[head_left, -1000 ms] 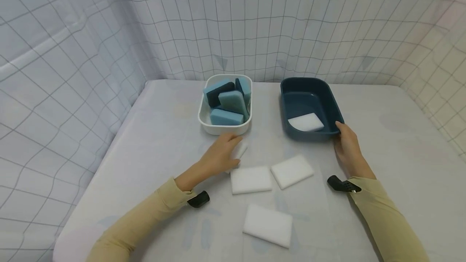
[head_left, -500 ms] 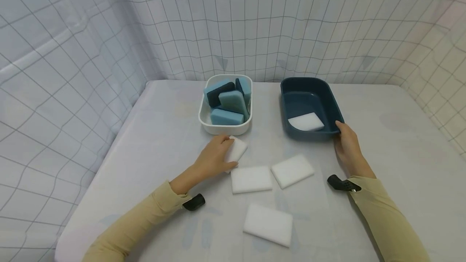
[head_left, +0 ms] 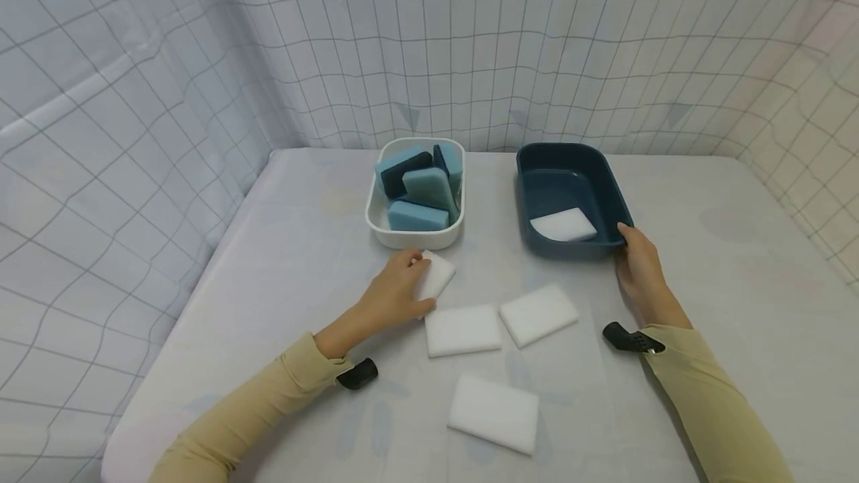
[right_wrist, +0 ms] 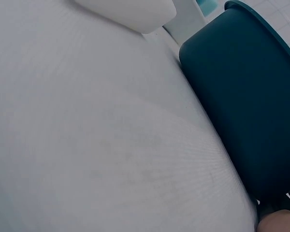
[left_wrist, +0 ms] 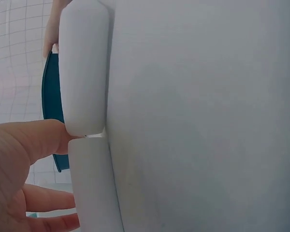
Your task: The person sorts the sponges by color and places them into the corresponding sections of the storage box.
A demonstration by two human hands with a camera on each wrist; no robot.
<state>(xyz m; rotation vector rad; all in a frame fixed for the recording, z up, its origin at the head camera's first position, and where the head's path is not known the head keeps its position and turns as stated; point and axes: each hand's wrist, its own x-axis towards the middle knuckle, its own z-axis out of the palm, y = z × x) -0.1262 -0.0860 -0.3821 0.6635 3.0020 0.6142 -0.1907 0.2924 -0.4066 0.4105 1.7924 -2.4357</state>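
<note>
My left hand [head_left: 389, 293] holds a small white sponge [head_left: 438, 276] that lies flat on the table, just in front of a white tub. In the left wrist view the thumb [left_wrist: 43, 137] sits at the gap between this sponge [left_wrist: 94, 183] and the neighbouring one [left_wrist: 84, 67]; two fingers touch its side. My right hand [head_left: 640, 274] grips the near right corner of a dark teal tub [head_left: 570, 250], thumb over the rim. One white sponge [head_left: 564, 225] lies inside that tub. The other fingers of the right hand are hidden behind the tub's corner.
The white tub [head_left: 403, 240] at the back holds several blue sponges [head_left: 419, 216] with dark scouring sides. Three more white sponges [head_left: 463, 332] lie on the pale cloth-covered table [head_left: 295, 244]. Grid-patterned cloth [head_left: 436, 43] hangs around the back and sides.
My left hand has drawn slightly left and toward me, showing more of the white sponge beneath it. In the last half second it barely moves. The right hand and the teal tub stay put.
</note>
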